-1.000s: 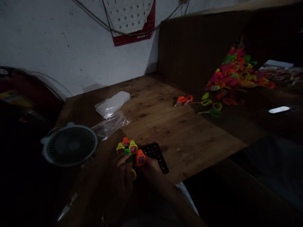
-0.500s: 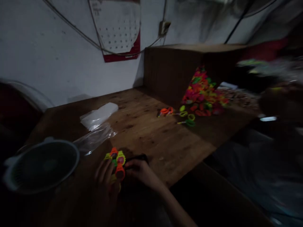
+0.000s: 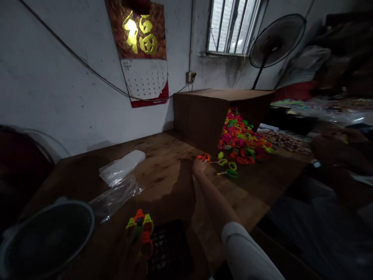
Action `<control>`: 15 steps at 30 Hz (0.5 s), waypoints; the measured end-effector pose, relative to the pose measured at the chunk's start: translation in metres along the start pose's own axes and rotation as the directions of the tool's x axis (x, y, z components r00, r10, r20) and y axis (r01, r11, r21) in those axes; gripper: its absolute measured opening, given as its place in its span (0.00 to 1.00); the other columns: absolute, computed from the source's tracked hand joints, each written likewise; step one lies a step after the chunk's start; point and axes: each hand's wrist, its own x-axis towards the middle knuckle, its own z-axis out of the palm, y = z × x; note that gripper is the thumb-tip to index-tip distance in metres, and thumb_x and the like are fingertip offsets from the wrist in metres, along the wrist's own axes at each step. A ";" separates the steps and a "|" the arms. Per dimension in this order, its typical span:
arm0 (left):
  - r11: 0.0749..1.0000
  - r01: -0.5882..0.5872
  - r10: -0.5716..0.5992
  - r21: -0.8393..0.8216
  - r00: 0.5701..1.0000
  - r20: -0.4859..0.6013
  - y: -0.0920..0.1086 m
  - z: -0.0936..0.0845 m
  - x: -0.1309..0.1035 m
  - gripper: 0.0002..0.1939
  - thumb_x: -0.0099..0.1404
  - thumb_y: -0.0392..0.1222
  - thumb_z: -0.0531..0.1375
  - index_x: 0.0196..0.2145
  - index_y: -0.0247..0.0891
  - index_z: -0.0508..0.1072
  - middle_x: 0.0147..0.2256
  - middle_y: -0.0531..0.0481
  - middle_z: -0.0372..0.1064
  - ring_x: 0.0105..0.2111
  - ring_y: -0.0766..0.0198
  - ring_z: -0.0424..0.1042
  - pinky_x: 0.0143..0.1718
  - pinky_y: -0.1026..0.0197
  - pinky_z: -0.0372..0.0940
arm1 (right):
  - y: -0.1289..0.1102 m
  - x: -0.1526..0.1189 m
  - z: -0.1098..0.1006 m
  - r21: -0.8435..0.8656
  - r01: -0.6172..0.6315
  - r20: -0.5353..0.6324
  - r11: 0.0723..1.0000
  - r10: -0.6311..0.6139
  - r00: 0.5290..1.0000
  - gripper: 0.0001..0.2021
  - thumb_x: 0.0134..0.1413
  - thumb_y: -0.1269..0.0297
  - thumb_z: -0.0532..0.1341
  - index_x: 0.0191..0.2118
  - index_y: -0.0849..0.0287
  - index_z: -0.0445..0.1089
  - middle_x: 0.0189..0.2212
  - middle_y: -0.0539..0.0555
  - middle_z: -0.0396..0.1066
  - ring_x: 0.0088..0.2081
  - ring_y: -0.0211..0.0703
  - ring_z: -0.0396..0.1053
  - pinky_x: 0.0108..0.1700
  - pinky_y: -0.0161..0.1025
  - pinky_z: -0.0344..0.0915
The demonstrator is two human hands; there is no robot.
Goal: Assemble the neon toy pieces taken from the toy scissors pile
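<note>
In the dim lower middle of the head view, my left hand [image 3: 132,249] is wrapped round a bundle of orange, yellow and green plastic toy watches [image 3: 147,225]. My right hand [image 3: 199,167] is stretched far across the wooden table, at an orange loop-shaped piece [image 3: 205,157], which looks like another toy watch. Its fingers are mostly hidden, so whether they grip the piece is unclear. Just right of it lie yellow loops [image 3: 223,161] and a green loop [image 3: 232,173]. Beside the bundle sits a black openwork plastic tray [image 3: 171,249].
A cardboard box [image 3: 198,120] lies on its side, with a heap of bright plastic pieces [image 3: 243,140] spilling out. Clear plastic bags [image 3: 122,167] lie on the left of the table [image 3: 163,155]. A round pale-rimmed thing [image 3: 92,221] stands front left. Another person's hand [image 3: 335,136] is at right.
My right hand has left the bundle and reached forward to the orange piece. The black tray now shows more fully. My left hand stays at the bundle; the view has tilted up.
</note>
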 end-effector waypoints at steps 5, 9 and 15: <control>0.997 0.068 -0.065 -0.022 0.992 0.112 0.020 -0.025 0.008 0.25 0.65 0.42 0.52 0.60 0.48 0.59 0.60 0.48 0.57 0.61 0.52 0.56 0.62 0.43 0.51 | 0.002 -0.028 -0.006 0.195 0.056 0.192 0.979 -0.094 0.977 0.12 0.59 0.64 0.58 0.41 0.69 0.70 0.39 0.61 0.72 0.43 0.49 0.71 0.43 0.43 0.67; 0.963 0.239 -0.209 -0.122 0.953 0.222 0.026 -0.042 0.020 0.19 0.68 0.43 0.49 0.54 0.42 0.66 0.58 0.46 0.61 0.59 0.56 0.59 0.60 0.46 0.55 | 0.010 -0.121 0.018 0.460 0.117 0.394 0.880 -0.320 0.862 0.10 0.52 0.66 0.60 0.40 0.63 0.71 0.30 0.53 0.74 0.33 0.43 0.73 0.33 0.33 0.67; 0.948 0.264 -0.208 -0.180 0.937 0.281 0.028 -0.057 0.021 0.18 0.68 0.44 0.50 0.54 0.43 0.66 0.59 0.48 0.59 0.61 0.58 0.56 0.62 0.48 0.52 | 0.027 -0.294 0.061 0.889 -0.218 0.432 0.404 -0.574 0.696 0.11 0.39 0.60 0.67 0.30 0.60 0.70 0.29 0.51 0.73 0.31 0.42 0.70 0.35 0.36 0.67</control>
